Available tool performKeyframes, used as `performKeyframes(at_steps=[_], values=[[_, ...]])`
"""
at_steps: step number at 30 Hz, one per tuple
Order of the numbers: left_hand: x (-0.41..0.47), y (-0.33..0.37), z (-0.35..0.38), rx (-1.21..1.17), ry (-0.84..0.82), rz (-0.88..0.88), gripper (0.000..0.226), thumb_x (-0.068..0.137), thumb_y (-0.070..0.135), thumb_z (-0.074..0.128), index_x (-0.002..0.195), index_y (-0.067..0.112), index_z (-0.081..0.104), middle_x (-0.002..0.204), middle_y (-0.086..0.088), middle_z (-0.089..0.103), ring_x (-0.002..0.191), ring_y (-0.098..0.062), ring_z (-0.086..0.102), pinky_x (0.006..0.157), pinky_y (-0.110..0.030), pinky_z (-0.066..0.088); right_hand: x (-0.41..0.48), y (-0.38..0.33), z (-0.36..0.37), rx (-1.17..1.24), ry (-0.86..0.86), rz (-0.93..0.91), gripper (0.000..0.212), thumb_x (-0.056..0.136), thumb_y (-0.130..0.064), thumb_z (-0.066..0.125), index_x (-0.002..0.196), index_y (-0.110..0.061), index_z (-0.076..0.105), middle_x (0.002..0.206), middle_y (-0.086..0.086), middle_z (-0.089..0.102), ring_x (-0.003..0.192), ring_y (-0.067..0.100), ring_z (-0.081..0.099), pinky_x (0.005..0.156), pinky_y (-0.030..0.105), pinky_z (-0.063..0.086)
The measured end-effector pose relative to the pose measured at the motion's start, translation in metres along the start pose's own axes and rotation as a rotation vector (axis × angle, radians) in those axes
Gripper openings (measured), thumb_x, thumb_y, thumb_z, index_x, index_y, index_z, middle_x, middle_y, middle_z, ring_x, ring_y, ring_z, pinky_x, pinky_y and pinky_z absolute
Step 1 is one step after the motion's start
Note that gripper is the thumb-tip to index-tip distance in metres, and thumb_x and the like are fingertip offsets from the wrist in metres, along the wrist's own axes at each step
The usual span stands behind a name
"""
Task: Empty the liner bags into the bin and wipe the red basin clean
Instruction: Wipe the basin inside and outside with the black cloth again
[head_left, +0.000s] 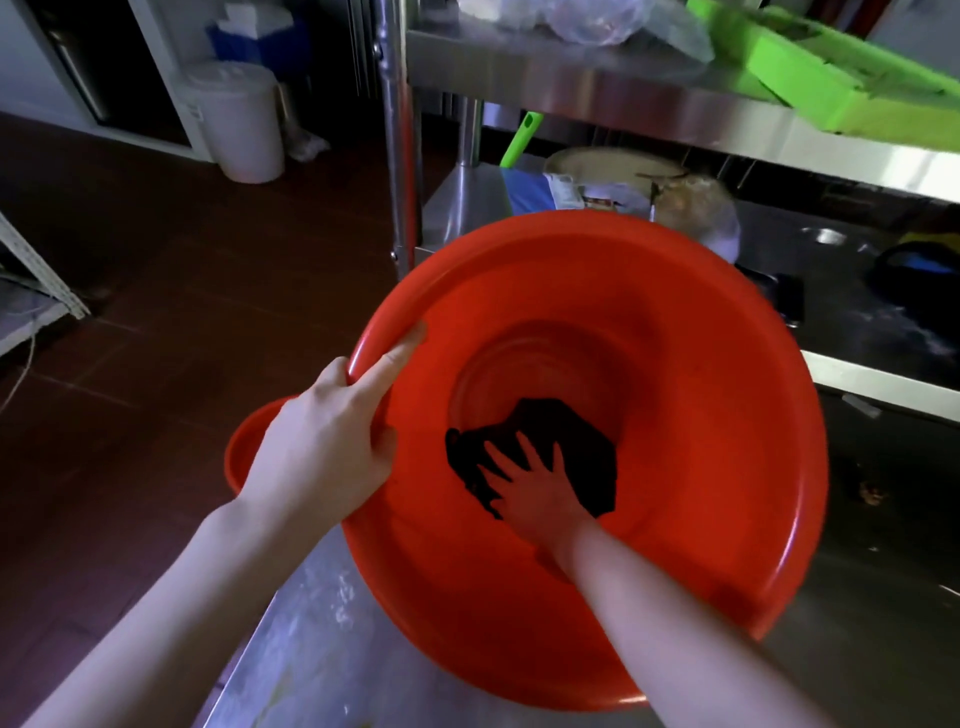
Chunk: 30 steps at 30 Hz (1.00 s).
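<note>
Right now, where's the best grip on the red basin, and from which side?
The rolled rim at its left edge, from outside-left, where the left hand holds it. The red basin is wide, smooth and tilted, so only the lip gives purchase.

Round red basin (701, 467) tilted toward camera on steel table (311, 649); black cloth (571, 441) crumpled at its bottom

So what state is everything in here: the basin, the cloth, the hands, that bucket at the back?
red basin: tilted toward the person, cloth inside.
dark cloth: bunched, pressed against the basin's bottom.
left hand: grips the basin's rim.
right hand: fingers spread, presses the cloth.
white bucket: upright on the floor, lid on.
</note>
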<state>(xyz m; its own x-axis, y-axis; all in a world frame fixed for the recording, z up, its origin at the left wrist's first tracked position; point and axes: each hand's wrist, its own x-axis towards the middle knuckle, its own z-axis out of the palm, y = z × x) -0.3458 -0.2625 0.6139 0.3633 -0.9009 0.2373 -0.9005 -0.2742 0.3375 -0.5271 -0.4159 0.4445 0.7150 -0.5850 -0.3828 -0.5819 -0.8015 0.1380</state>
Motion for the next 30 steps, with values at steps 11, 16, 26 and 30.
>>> performKeyframes(at_steps=[11, 16, 26, 30], values=[[0.020, -0.004, -0.001, 0.034, -0.028, -0.089, 0.100, 0.075, 0.022, 0.068, 0.148, 0.055, 0.008, 0.087, -0.002, 0.045, 0.065, -0.028, 0.055, 0.058, -0.034, 0.051, 0.064, 0.022, -0.031, -0.230, 0.078, -0.288, 0.056, 0.098, -0.042, 0.040, 0.151, -0.036, 0.021, 0.163, -0.010, -0.002, 0.148, 0.032, -0.016, 0.115, 0.061, -0.008], [0.013, 0.012, 0.000, 0.070, 0.001, -0.139, 0.100, 0.075, 0.020, 0.067, 0.148, 0.055, 0.010, 0.085, -0.003, 0.046, 0.060, -0.028, 0.053, 0.054, -0.038, 0.052, 0.093, 0.039, -0.063, -0.116, 0.240, -0.124, 0.066, 0.088, -0.045, 0.056, 0.148, -0.038, 0.029, 0.162, -0.010, 0.011, 0.149, 0.030, -0.002, 0.114, 0.063, 0.004], [0.002, 0.037, 0.002, 0.110, 0.061, -0.236, 0.091, 0.079, 0.017, 0.066, 0.148, 0.053, 0.019, 0.077, -0.002, 0.037, 0.048, -0.018, 0.034, 0.044, -0.023, 0.027, 0.026, 0.102, -0.021, 0.152, 0.125, 0.260, 0.075, 0.090, -0.036, 0.058, 0.153, -0.024, 0.018, 0.162, 0.009, -0.003, 0.147, 0.033, 0.008, 0.119, 0.042, 0.015], [-0.001, 0.041, 0.004, 0.092, 0.082, -0.237, 0.090, 0.078, 0.014, 0.066, 0.148, 0.050, 0.023, 0.077, -0.004, 0.035, 0.045, -0.014, 0.026, 0.043, -0.021, 0.021, 0.011, 0.069, 0.008, 0.264, -0.001, 0.258, 0.062, 0.093, -0.020, 0.044, 0.151, -0.028, 0.025, 0.162, 0.004, 0.008, 0.148, 0.034, 0.008, 0.119, 0.046, 0.014]])
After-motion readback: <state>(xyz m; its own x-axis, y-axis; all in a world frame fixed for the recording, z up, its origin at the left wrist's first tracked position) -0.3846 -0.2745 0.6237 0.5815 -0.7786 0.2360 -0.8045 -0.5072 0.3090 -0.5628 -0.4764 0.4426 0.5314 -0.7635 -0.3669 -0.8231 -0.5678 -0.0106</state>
